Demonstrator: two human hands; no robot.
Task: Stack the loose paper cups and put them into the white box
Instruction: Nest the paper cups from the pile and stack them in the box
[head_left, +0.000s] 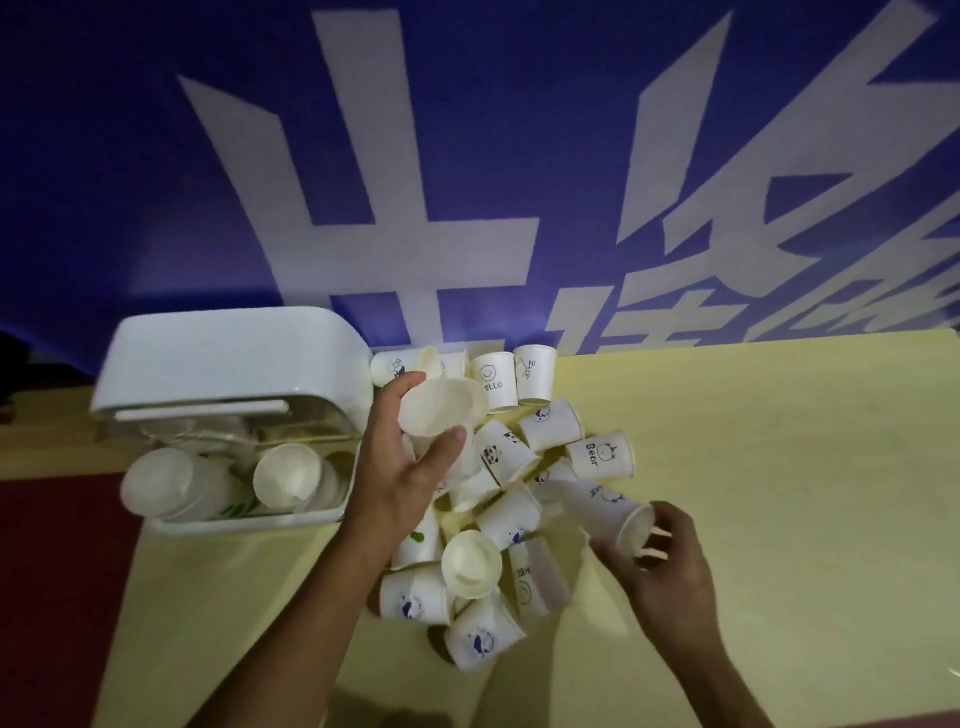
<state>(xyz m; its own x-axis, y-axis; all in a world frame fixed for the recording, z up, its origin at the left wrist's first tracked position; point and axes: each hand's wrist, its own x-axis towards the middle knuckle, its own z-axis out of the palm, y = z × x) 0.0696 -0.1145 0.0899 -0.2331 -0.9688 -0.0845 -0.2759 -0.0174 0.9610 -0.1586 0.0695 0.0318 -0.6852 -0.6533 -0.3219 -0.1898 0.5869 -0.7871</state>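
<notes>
Task partly done. The white plastic hinged-lid box (249, 525) holds several stacks of white paper cups (288, 475). A heap of loose printed paper cups (509, 457) lies beside it on the yellow table (753, 467). The left hand (400, 467) is curled round one cream-white cup (439, 410); the right hand (665, 566) grips a blurred printed cup (618, 512).

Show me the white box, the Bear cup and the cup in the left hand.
White box (234, 358): head view, on its raised lid.
Bear cup (602, 456): head view, on its printed side.
Cup (439, 410) in left hand (402, 470): head view, inside its mouth.
</notes>
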